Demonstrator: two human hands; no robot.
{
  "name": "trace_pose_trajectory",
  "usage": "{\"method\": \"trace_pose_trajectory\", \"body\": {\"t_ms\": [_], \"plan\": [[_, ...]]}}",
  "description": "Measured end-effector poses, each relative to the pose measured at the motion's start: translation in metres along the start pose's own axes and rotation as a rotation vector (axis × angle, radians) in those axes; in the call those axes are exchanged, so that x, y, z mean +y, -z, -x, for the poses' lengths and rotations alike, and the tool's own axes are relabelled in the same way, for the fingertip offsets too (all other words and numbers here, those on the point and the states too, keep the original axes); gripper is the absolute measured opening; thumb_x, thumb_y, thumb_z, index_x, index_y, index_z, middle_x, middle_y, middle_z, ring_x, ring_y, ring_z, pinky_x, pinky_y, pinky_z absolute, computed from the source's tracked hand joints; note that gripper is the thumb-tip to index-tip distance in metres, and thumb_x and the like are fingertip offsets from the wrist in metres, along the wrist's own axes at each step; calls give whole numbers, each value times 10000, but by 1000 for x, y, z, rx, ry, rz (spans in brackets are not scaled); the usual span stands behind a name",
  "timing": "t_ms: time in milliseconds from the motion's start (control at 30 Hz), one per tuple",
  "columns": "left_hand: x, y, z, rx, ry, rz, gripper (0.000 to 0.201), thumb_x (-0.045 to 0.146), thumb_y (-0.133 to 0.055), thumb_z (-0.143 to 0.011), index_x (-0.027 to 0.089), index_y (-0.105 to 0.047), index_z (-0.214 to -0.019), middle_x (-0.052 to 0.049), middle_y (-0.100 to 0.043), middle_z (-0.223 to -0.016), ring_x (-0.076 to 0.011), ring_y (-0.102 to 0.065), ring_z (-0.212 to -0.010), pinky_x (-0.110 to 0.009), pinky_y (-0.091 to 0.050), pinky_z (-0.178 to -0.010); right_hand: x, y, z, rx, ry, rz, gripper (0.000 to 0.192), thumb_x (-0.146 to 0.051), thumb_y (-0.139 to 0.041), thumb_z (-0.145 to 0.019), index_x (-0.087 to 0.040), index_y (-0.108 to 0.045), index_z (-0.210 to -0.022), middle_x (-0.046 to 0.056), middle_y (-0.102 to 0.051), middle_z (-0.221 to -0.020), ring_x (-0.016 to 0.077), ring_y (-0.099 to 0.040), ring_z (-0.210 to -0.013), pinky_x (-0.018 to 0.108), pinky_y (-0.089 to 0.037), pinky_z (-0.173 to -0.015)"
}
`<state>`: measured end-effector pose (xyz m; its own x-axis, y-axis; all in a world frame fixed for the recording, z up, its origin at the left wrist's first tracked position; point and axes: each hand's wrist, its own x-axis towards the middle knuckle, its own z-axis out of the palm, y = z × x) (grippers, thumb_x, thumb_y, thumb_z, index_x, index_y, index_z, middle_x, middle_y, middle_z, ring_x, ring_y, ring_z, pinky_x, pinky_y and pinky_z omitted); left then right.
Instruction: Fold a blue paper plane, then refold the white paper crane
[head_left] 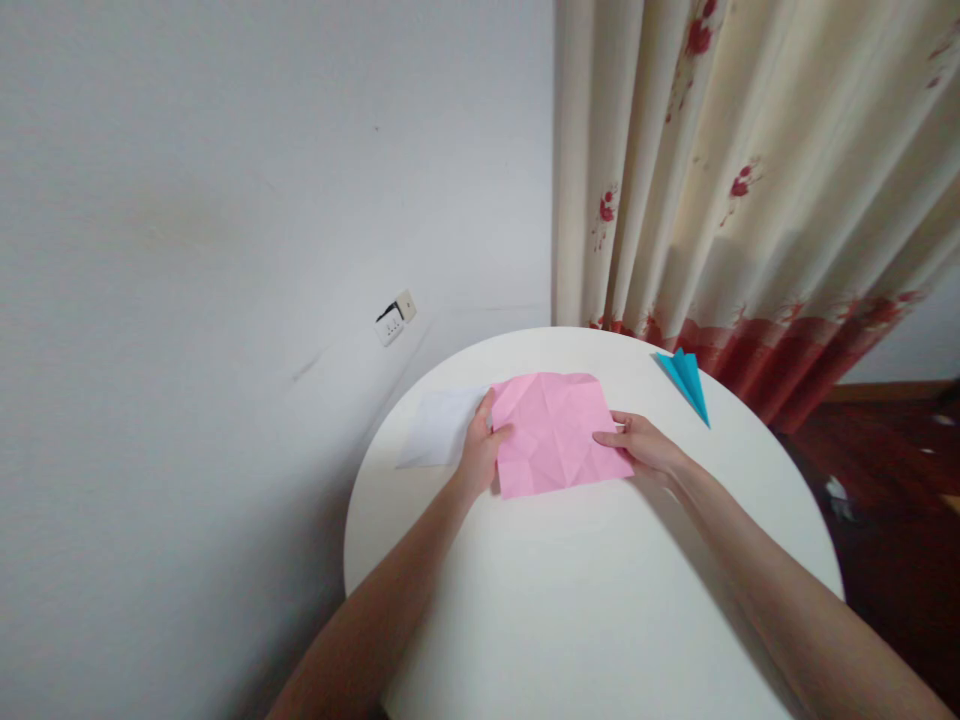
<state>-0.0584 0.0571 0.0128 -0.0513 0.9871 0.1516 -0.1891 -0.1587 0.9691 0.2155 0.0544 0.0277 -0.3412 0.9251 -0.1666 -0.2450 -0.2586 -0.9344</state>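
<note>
A pink sheet of paper, marked all over with creases, is spread between my two hands above the table. My left hand grips its left edge, thumb on top and the other fingers partly behind it. At the right edge, my right hand pinches the sheet with the thumb over its face; some fingertips are hidden underneath. White paper lies on the table just left of my left hand, partly covered by it. A blue folded paper plane rests farther back on the right, apart from my hands.
The round white table stands close to a pale wall on the left, which has a socket. Behind the table's right side hangs a cream curtain with red flowers. Dark floor shows at the right, with small scraps on it.
</note>
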Motion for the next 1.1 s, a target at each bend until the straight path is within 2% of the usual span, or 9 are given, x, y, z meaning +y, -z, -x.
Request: {"method": "trace_pose_trajectory", "body": {"t_ms": [133,300,433,500,600,700,867,1000,1100], "plan": [[5,-1,1,-17,133,212,977,141,-715,-739,285,-209,-1562,-95,-463,-1515,-301,-540,-1295,-469,-440,-1085,-6,-1,1,-101,52,-15,384,-275,-833,-719,-149,-708,-1059,118,-760,-1077,223,-731,-911,316,-589,-839],[9,-4,1,-42,98,171,909,152,-714,-774,393,-268,-1529,-22,-153,-1660,-253,-386,-1427,-365,-411,-1100,1,4,-7,111,44,1,279,-184,-788,-733,-161,-712,-1000,100,-780,-974,213,-739,-798,305,-609,-731],[4,-8,7,-214,252,134,681,175,-716,-803,284,-484,-1434,-114,-339,-1586,-251,-549,-1268,-369,-484,-995,7,13,-15,233,78,-11,207,-148,-742,-754,-166,-697,-954,91,-782,-913,217,-739,-771,314,-614,-721],[0,-10,10,-231,288,133,640,120,-739,-756,212,-566,-1365,-139,-452,-1512,-229,-620,-1138,-353,-495,-952,8,16,-18,249,81,-17,193,-146,-734,-757,-165,-688,-943,95,-781,-906,220,-740,-765,319,-617,-718],[-1,-12,11,-183,297,215,643,55,-742,-702,210,-612,-1312,-112,-493,-1483,-192,-642,-1057,-325,-494,-921,10,20,-19,270,78,-16,178,-143,-719,-764,-161,-676,-936,109,-779,-896,228,-740,-758,335,-622,-714],[4,-12,10,-179,255,302,604,58,-725,-698,233,-644,-1271,-80,-471,-1506,-204,-604,-1151,-321,-488,-937,9,21,-18,274,79,8,197,-148,-694,-783,-157,-669,-979,115,-777,-907,235,-741,-765,345,-626,-695],[7,-11,6,-138,217,262,683,58,-690,-645,241,-626,-1300,-83,-555,-1437,-234,-627,-1120,-319,-525,-842,9,15,-17,307,99,98,223,-182,-701,-807,-144,-663,-1024,102,-773,-893,203,-726,-709,310,-614,-669],[1,-7,0,70,234,167,457,281,-646,-777,175,-676,-1221,-123,-624,-1351,-241,-668,-1049,-345,-546,-832,15,8,-17,301,94,184,286,-163,-724,-787,-141,-652,-1062,91,-771,-887,187,-714,-688,287,-598,-639],[-4,-2,-3,109,202,131,444,375,-673,-808,171,-687,-1202,-126,-616,-1364,-259,-647,-1128,-386,-520,-949,19,4,-16,259,64,244,369,-119,-743,-749,-137,-638,-1102,80,-765,-836,183,-702,-653,273,-580,-593]]}}
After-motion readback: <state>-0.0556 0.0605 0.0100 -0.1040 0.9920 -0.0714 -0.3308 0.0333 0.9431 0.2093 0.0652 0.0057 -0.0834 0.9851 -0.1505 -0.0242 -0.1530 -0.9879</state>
